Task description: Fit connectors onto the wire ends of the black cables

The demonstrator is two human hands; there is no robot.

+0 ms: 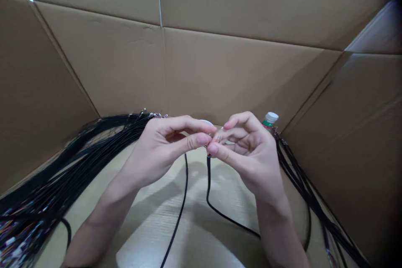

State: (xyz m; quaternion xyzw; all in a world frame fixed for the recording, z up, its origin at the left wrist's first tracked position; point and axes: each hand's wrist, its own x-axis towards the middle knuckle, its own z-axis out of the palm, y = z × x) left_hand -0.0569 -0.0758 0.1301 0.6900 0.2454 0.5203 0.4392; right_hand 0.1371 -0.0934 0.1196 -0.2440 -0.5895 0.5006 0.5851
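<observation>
Both of my hands meet near the middle of the view, above the table. My left hand [171, 146] is closed, its thumb and index finger pinched around the thin wires at the end of a black cable. My right hand [251, 150] has its thumb against the same wire ends, with the other fingers curled close by. The black cable [208, 176] hangs down from the fingertips and bends to the right along the table. Another length of black cable [185, 192] runs beneath my left hand toward the front. The fingertips largely hide the wire ends.
A thick bundle of black cables [88, 167] with small connectors lies along the left. More black cables [309, 192] lie at the right. A bottle with a white cap [271, 117] stands behind my right hand. Cardboard walls [220, 75] enclose the pale table [150, 217].
</observation>
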